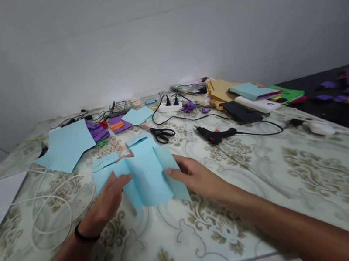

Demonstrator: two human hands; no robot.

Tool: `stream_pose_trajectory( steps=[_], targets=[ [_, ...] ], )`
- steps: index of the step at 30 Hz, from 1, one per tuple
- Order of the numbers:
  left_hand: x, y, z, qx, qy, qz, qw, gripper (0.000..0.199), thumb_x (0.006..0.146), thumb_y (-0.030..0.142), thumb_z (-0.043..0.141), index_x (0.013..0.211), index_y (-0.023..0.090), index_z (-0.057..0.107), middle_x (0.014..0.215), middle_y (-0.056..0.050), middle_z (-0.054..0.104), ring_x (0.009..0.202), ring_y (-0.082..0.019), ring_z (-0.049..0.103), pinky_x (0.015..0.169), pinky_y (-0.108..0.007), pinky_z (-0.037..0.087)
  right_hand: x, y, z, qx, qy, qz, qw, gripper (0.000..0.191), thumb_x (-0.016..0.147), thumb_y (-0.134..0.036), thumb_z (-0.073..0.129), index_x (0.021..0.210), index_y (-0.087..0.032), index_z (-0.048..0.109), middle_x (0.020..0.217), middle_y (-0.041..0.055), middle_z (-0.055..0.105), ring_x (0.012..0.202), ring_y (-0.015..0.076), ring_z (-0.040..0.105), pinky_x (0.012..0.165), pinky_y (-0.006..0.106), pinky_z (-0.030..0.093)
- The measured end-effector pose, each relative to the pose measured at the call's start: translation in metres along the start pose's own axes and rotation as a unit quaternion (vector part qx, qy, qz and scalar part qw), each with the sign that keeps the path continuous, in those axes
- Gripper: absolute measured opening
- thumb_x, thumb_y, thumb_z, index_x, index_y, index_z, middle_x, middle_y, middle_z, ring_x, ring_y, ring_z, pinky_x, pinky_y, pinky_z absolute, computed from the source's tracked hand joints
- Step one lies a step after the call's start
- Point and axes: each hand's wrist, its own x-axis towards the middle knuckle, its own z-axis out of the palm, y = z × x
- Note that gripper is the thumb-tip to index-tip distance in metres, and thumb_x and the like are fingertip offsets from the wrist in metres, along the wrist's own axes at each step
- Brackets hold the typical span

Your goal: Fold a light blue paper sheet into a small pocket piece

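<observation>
Both my hands hold a light blue folded sheet of paper (150, 176) above the flowered tablecloth. Creases divide it into panels, and slit flaps show along its far edge. My left hand (113, 193) pinches the left part, thumb on top and fingers underneath. On the right panel, my right hand (194, 173) has its thumb on the near face and its other fingers behind the paper. Just beyond the sheet lie black-handled scissors (163, 134). A black hot glue gun (215, 134) rests farther right, its cord running to the right.
Light blue paper (67, 145) and purple pieces (95, 132) lie at the back left. A white power strip (170, 106) with black plugs stands at the back. Folded coloured paper (252, 90) tops a pile at right. A white cable (69, 204) loops beside my left arm.
</observation>
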Motion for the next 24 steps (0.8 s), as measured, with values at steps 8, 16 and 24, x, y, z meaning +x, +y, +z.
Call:
stream_pose_trajectory(
  steps=[8,16,24],
  targets=[
    [0.003,0.017,-0.007,0.179,-0.053,0.015,0.982,0.025,0.095,0.043,0.064,0.099,0.020,0.071,0.088,-0.002,0.072,0.078,-0.021,0.064,0.070,-0.029,0.052,0.002,-0.001,-0.014,-0.033,0.019,0.081,0.996,0.039,0.089,-0.055,0.065,0.081,-0.017,0.066,0.073,0.0016,0.066,0.064,0.0172,0.057,0.059,0.028,0.045],
    [0.013,0.017,-0.020,0.173,0.025,0.003,0.985,0.031,0.079,0.048,0.080,0.082,0.017,0.076,0.088,-0.004,0.074,0.076,-0.020,0.063,0.063,-0.025,0.047,0.009,0.000,-0.032,0.001,-0.007,0.054,0.998,0.040,0.084,-0.053,0.075,0.094,-0.014,0.074,0.075,0.0004,0.068,0.061,0.0133,0.057,0.053,0.023,0.042],
    [0.009,0.027,-0.028,0.109,0.004,0.008,0.994,0.020,0.080,0.036,0.081,0.095,0.024,0.086,0.100,-0.006,0.080,0.088,-0.023,0.070,0.070,-0.025,0.051,0.011,-0.005,-0.041,0.014,-0.026,-0.014,0.999,0.033,0.082,-0.043,0.079,0.110,-0.025,0.083,0.110,0.0061,0.081,0.100,0.0254,0.073,0.083,0.036,0.057]
  ],
)
